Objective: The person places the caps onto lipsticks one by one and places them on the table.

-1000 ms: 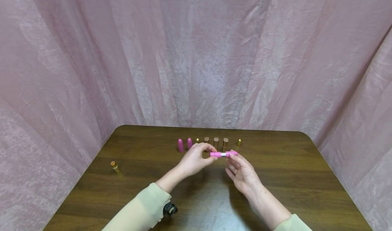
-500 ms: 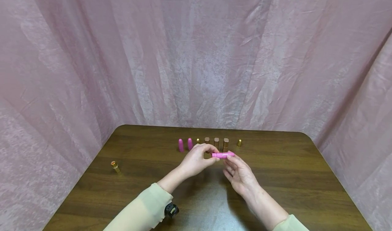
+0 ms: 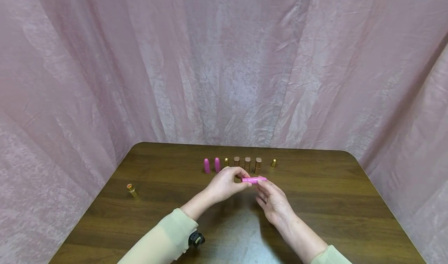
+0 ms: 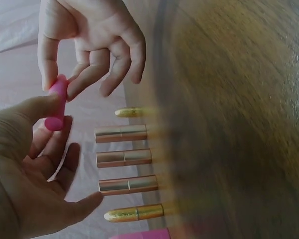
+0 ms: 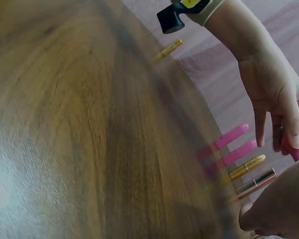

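A pink lipstick (image 3: 254, 180) is held level above the table between both hands, its two pink parts meeting. My left hand (image 3: 225, 183) pinches the left end between thumb and fingers. At the pointed right end, my right hand (image 3: 276, 205) pinches with thumb and index finger, its other fingers loosely bent. The left wrist view shows the lipstick's round flat end (image 4: 54, 124) near the left thumb. Behind the hands stands a row: two pink lipsticks (image 3: 217, 165), a gold lipstick (image 4: 134, 213), and three rose-gold lipsticks (image 4: 124, 158). The left hand partly hides the row in the head view.
A small gold bullet-shaped piece (image 3: 273, 163) stands right of the row. Toward the table's left edge is a gold tube (image 3: 131, 190) with an orange-toned top. Pink curtains (image 3: 224, 62) hang behind the brown wooden table (image 3: 336, 201). A black device (image 3: 196, 239) sits at the left sleeve.
The right hand has moved left, pushing the pink lipstick's parts together; the silver band between them is no longer visible. Both hands have then lowered slightly with it.
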Demonstrator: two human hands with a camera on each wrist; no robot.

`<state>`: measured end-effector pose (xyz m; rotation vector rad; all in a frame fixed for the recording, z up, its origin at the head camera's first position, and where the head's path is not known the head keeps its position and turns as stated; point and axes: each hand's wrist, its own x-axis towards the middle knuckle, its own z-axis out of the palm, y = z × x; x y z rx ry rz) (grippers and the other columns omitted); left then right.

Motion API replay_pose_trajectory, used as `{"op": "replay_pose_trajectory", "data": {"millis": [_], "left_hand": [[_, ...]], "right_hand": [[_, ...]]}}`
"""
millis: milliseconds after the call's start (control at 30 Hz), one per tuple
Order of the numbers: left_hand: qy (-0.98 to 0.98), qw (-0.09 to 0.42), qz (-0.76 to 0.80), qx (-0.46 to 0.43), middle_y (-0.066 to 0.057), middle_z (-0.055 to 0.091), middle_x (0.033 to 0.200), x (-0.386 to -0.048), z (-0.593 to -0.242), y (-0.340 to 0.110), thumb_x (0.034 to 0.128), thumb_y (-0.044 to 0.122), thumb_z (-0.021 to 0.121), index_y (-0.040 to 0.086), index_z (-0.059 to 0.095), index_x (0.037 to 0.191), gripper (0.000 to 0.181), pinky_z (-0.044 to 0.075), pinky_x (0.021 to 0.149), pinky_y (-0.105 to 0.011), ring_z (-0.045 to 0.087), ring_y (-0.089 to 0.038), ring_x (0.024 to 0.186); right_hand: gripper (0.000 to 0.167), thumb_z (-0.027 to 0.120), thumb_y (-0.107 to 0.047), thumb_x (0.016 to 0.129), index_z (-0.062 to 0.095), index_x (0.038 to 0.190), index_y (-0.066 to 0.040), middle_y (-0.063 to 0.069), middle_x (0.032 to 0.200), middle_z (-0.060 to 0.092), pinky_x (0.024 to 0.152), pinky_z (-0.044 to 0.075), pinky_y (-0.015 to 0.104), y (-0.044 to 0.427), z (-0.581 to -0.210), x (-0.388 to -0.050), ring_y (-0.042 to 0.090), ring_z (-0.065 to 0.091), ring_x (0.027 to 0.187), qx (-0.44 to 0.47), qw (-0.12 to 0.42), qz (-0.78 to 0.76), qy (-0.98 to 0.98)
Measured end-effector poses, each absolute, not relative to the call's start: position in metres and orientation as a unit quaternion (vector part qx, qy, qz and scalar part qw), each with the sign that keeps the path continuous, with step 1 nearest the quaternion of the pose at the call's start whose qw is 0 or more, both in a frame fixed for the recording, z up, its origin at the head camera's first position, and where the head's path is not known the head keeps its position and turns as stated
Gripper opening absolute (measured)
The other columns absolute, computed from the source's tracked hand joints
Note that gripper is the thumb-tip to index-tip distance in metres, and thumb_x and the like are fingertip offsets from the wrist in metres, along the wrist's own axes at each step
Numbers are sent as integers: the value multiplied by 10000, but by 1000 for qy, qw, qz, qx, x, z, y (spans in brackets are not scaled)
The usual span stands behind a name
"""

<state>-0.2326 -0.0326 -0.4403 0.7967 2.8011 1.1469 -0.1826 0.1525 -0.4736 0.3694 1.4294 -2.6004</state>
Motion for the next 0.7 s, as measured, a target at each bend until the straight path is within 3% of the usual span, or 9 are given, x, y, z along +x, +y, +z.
{"op": "replay_pose_trajectory", "data": {"millis": [200, 300, 467, 567, 700], "left_hand": [[915, -30, 307, 261, 132, 655, 966, -227, -441, -41, 864, 382, 821, 247, 726, 1033, 237, 472, 880, -348, 597, -157, 978], [918, -59, 273, 280, 146, 662, 933, -226, -445, -46, 865, 386, 824, 245, 734, 1057, 255, 466, 878, -366, 610, -157, 949], [919, -98, 247, 291, 173, 677, 900, -226, -452, -65, 870, 331, 819, 269, 737, 1003, 168, 472, 882, -397, 620, -135, 902], [927, -81, 269, 249, 169, 678, 889, -227, -453, -86, 864, 301, 812, 283, 715, 980, 152, 471, 864, -409, 632, -173, 904], [942, -58, 286, 166, 138, 689, 928, -235, -454, -123, 852, 295, 806, 281, 695, 974, 165, 476, 826, -423, 643, -203, 937]], "right_hand": [[142, 729, -124, 935, 690, 1072, -127, -89, 942, 701, 1018, 343, 432, 144, -471, -186, 101, 601, 980, 118, 34, -824, 552], [244, 771, -114, 904, 706, 1135, -71, -68, 1001, 703, 946, 386, 378, 138, -470, -187, 104, 592, 973, 106, 22, -803, 587], [367, 788, -131, 893, 685, 1221, -4, 45, 1079, 730, 996, 412, 404, 137, -467, -186, 171, 634, 1043, 58, 38, -773, 630], [361, 776, -146, 908, 687, 1231, -12, 100, 1143, 723, 1016, 409, 399, 148, -467, -187, 182, 641, 1065, 38, 38, -750, 659], [318, 748, -163, 941, 696, 1228, -36, 114, 1197, 707, 988, 424, 306, 174, -467, -191, 139, 634, 1063, 36, 26, -705, 708]]}}
